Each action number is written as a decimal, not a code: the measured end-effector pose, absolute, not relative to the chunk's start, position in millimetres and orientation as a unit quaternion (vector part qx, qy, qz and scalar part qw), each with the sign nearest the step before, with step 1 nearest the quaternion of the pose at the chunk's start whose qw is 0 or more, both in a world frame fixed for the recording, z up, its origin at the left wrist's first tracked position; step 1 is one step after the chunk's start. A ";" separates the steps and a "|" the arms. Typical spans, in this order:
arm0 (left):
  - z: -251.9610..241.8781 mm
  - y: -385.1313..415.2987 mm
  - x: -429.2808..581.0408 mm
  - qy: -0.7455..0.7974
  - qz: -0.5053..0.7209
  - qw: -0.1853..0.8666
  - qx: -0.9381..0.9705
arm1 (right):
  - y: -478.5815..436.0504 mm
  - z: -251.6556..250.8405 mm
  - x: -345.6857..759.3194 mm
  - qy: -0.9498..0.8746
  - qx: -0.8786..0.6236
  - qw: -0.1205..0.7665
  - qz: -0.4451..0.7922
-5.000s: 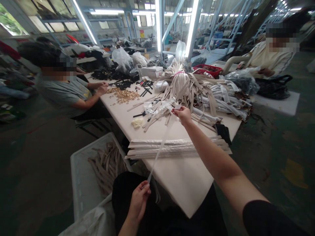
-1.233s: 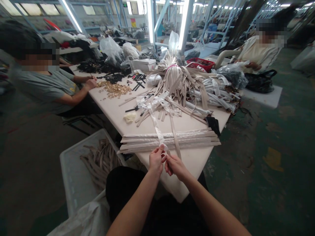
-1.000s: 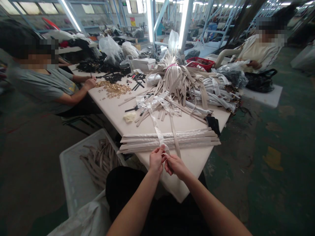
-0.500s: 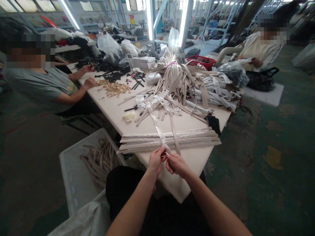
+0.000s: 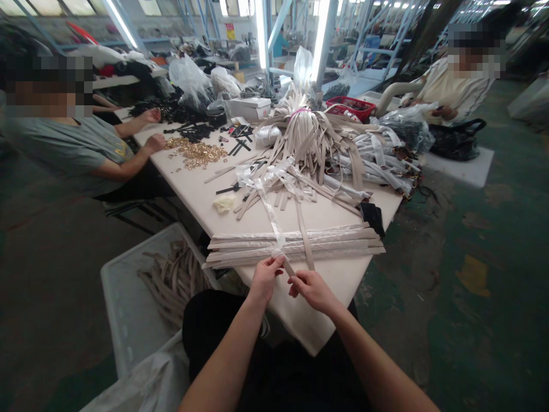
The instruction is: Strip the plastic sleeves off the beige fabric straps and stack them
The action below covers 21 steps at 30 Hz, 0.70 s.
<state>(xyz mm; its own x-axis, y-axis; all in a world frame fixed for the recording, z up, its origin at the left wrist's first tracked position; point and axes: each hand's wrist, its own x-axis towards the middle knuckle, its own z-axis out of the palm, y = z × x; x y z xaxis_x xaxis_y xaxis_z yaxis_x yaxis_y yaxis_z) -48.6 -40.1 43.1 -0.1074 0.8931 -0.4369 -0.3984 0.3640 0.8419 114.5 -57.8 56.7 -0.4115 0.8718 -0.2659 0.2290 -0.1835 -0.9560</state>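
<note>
My left hand (image 5: 266, 280) and my right hand (image 5: 311, 290) are close together at the table's near end, just in front of a flat stack of long beige straps (image 5: 291, 246). My left fingers pinch a translucent white film strip (image 5: 272, 217), which runs up across the stack towards the tangled film and straps beyond. My right fingers hold the end of a narrow beige strap (image 5: 288, 266). A second beige strap (image 5: 304, 240) lies across the stack. A large bound bundle of beige straps (image 5: 306, 140) stands farther along the table.
The white table (image 5: 338, 274) ends in a corner near my lap. A white crate of straps (image 5: 124, 303) stands left, below it. Gold metal fittings (image 5: 201, 152) lie near a co-worker's hands (image 5: 154, 143). A black flat object (image 5: 372, 219) sits on the right edge.
Since the earliest frame, my right hand has come back from the far straps to meet my left above the stack. In the last half second, my hands have parted slightly, showing the strap end between them.
</note>
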 end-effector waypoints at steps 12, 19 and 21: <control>46.9 -40.9 -60.8 0.562 0.516 0.601 0.237 | -66.1 61.8 128.0 -0.645 -0.483 0.236 0.543; 44.0 -52.9 -49.0 0.517 0.462 0.663 0.283 | -65.3 71.4 117.3 -0.630 -0.472 0.262 0.559; 46.4 -51.0 -52.6 0.525 0.485 0.648 0.264 | -64.9 74.5 121.6 -0.654 -0.476 0.257 0.529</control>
